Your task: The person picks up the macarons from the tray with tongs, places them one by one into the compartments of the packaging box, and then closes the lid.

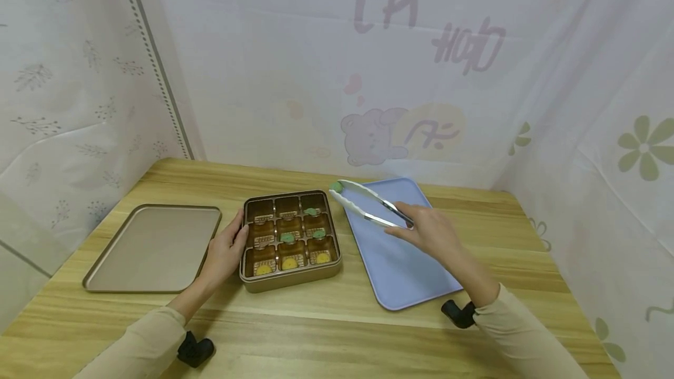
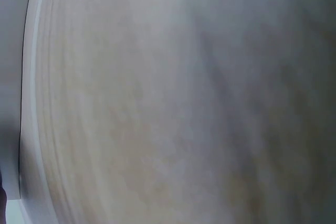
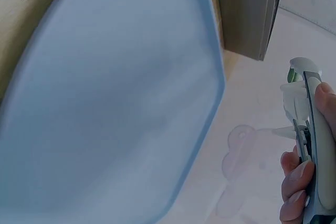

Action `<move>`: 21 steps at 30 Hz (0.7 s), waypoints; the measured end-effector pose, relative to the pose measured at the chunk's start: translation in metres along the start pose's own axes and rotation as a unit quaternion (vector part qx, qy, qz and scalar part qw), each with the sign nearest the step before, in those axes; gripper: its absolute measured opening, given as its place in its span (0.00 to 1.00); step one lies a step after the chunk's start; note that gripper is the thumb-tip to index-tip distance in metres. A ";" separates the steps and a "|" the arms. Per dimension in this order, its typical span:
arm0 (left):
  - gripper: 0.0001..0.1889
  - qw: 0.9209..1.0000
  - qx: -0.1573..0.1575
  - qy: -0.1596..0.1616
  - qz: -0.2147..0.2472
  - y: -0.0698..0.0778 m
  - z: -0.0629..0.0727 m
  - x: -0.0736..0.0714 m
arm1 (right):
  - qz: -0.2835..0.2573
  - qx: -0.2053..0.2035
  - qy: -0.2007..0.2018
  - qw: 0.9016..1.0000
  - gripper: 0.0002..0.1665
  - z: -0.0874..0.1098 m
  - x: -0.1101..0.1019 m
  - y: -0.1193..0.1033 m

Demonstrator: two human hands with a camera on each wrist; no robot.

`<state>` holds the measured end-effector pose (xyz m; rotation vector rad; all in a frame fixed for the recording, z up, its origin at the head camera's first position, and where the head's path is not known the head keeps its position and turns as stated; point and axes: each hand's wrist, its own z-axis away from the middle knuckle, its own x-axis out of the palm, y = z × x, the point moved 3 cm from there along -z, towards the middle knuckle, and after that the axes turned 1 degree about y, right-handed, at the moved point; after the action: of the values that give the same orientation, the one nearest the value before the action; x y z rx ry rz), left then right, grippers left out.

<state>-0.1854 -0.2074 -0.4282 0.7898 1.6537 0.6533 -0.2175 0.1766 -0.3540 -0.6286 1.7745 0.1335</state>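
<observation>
here, the divided tin [image 1: 292,279] holds green pieces [image 1: 287,238] and yellow pieces [image 1: 289,264].

Near the left edge of the wooden worktop [image 1: 295,338] we find a shallow gold rectangular metal tray [image 1: 155,250]; mid-worktop, a square gold metal tin [image 1: 295,276]; right of it, a blue rectangular plastic tray [image 1: 402,271] extending toward the back edge. The tin's front row holds three round yellow pieces [image 1: 289,263]; its back-right, centre and middle-right compartments hold three green pieces [image 1: 287,238]. We see silver-and-white tongs [image 1: 375,219] above the blue tray, a round green piece [image 1: 336,187] between their tips.
</observation>
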 end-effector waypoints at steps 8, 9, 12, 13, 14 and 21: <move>0.27 1.000 0.002 0.004 -0.003 -0.001 0.000 0.000 | 0.010 -0.047 0.006 0.999 0.32 -0.013 0.009 -0.026; 0.27 1.000 0.002 0.005 -0.003 -0.001 0.000 0.000 | 0.013 -0.051 0.006 0.999 0.32 -0.014 0.011 -0.028; 0.27 1.000 0.004 0.005 -0.002 -0.001 0.000 0.000 | 0.020 -0.056 0.001 0.998 0.32 -0.018 0.015 -0.037; 0.27 1.000 0.004 0.005 -0.001 -0.001 0.000 0.000 | 0.020 -0.056 -0.001 0.998 0.33 -0.019 0.016 -0.039; 0.27 1.000 0.003 0.005 0.000 -0.001 0.000 0.000 | 0.019 -0.057 -0.004 0.998 0.32 -0.020 0.018 -0.041; 0.27 1.000 0.001 0.006 -0.001 -0.001 -0.001 0.000 | 0.015 -0.070 -0.006 0.997 0.30 -0.027 0.028 -0.053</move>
<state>-0.1865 -0.2078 -0.4288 0.7875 1.6667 0.6557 -0.2198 0.1116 -0.3596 -0.7002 1.7750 0.2839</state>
